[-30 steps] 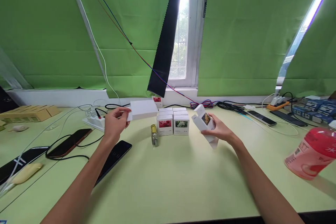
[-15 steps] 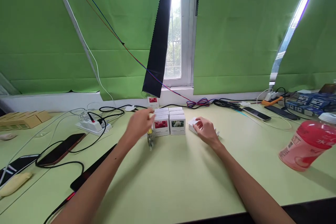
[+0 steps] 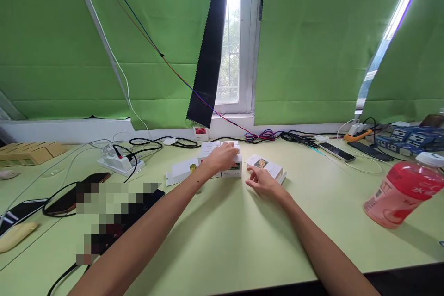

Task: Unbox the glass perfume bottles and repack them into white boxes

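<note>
Head view: your left hand (image 3: 222,157) lies over the block of small white boxes (image 3: 231,170) at the middle of the green table (image 3: 236,236), fingers curled loosely on the front box; whether it grips one, cannot tell. Your right hand (image 3: 262,182) rests half open, fingertips just touching the near edge of the flat white carton (image 3: 265,166) lying right of the block. A small yellow-capped bottle (image 3: 193,169) stands left of the block, beside a white lid (image 3: 180,172).

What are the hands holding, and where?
The left hand grips a small white box in the stack from its top. The right hand holds nothing.
</note>
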### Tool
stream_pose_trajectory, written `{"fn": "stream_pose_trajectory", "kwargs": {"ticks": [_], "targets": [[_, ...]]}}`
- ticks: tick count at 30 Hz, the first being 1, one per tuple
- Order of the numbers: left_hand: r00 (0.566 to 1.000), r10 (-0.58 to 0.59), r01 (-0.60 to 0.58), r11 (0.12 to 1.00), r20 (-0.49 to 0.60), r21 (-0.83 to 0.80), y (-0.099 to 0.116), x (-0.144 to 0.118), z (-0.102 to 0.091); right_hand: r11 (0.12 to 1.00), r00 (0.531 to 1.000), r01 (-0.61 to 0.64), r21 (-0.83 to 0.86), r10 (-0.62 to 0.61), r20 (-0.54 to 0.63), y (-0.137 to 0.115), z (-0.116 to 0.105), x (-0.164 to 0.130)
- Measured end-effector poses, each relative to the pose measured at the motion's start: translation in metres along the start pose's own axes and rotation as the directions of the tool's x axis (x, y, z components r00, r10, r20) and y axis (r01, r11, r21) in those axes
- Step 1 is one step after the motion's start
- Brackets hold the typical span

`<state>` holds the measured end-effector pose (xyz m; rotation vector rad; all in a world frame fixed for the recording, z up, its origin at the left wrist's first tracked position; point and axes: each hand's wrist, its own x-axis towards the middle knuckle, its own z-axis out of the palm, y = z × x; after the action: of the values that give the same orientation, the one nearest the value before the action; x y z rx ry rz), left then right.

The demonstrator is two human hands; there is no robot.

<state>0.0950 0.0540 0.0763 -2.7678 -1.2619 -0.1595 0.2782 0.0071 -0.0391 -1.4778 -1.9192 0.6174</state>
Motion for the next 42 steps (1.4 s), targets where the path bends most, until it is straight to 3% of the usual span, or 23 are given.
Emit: {"fn": "stream_pose_trajectory", "kwargs": {"ticks": [6, 11, 13, 16, 18, 20, 24, 29, 33, 38, 42], "targets": [[0.989, -0.115, 0.11, 0.992, -0.097, -0.055, 0.016, -0.033, 0.004, 0.996, 0.993, 0.002, 0.092, -0.013, 0.114, -0.003, -0.006, -0.004], [0.926, -0.347, 0.27, 0.881, -0.145, -0.388, 0.005, -0.059, 0.021, 0.941, 0.927, -0.036, 0.337, -0.095, 0.363, -0.02, -0.015, -0.013], [0.892, -0.439, 0.335, 0.802, -0.108, -0.495, -0.004, -0.067, 0.03, 0.924, 0.913, -0.086, 0.373, -0.077, 0.4, -0.025, -0.014, -0.015], [0.852, -0.519, 0.427, 0.609, 0.072, -0.668, -0.012, -0.079, 0.046, 0.911, 0.917, -0.113, 0.395, -0.058, 0.395, -0.024, -0.011, -0.015], [0.854, -0.487, 0.439, 0.487, 0.183, -0.755, -0.014, -0.087, 0.055, 0.907, 0.924, -0.115, 0.405, -0.052, 0.379, -0.02, -0.009, -0.014], [0.871, -0.436, 0.421, 0.428, 0.226, -0.8, -0.012, -0.094, 0.063, 0.9, 0.932, -0.13, 0.416, -0.031, 0.36, -0.015, -0.007, -0.013], [0.868, -0.454, 0.415, 0.443, 0.2, -0.794, -0.006, -0.098, 0.076, 0.865, 0.947, -0.194, 0.462, 0.043, 0.318, -0.009, -0.004, -0.011], [0.853, -0.521, 0.365, 0.591, 0.004, -0.719, 0.001, -0.101, 0.086, 0.857, 0.964, -0.207, 0.472, 0.097, 0.247, -0.008, 0.004, -0.008], [0.831, -0.554, 0.379, 0.635, -0.054, -0.673, 0.004, -0.102, 0.089, 0.856, 0.97, -0.206, 0.474, 0.113, 0.217, -0.006, 0.011, -0.005], [0.832, -0.555, 0.384, 0.613, -0.03, -0.691, 0.001, -0.103, 0.087, 0.862, 0.968, -0.212, 0.461, 0.121, 0.219, -0.006, 0.01, -0.004], [0.916, -0.391, 0.332, 0.616, 0.088, -0.714, -0.008, -0.112, 0.078, 0.853, 0.964, -0.223, 0.471, 0.122, 0.236, -0.008, 0.007, -0.005]]}}
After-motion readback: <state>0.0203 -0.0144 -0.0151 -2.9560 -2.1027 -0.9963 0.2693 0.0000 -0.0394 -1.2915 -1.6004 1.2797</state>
